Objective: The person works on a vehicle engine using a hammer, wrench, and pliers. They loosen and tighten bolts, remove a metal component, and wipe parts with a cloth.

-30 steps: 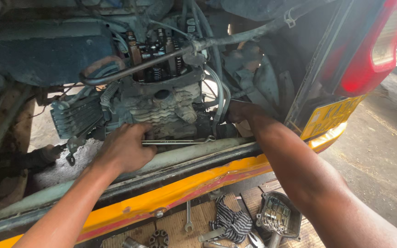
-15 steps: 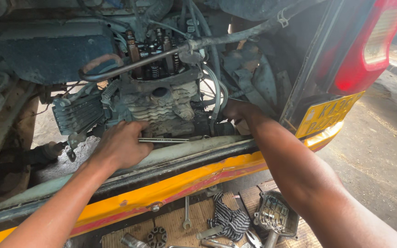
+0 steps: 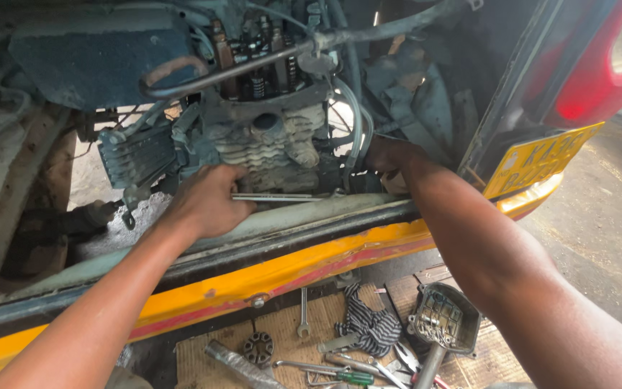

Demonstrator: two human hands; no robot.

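Both hands have barely moved: left hand (image 3: 206, 202) still pinches the rod (image 3: 275, 197) under the engine (image 3: 268, 148); right hand (image 3: 386, 155) stays behind it, fingers hidden.

Grey, grimy engine (image 3: 268, 148) far in the middle; yellow bumper (image 3: 282, 270) with a red stripe; red tail light (image 3: 599, 72) far right; black-and-white striped rag (image 3: 368, 324) near; green-handled screwdriver (image 3: 350, 377).

One head-worn camera, looking down and forward from close range into the engine bay (image 3: 268, 137). The left hand (image 3: 206, 202) and right hand (image 3: 386, 155) sit mid-frame; tools on the floor (image 3: 613, 238) lie below them.
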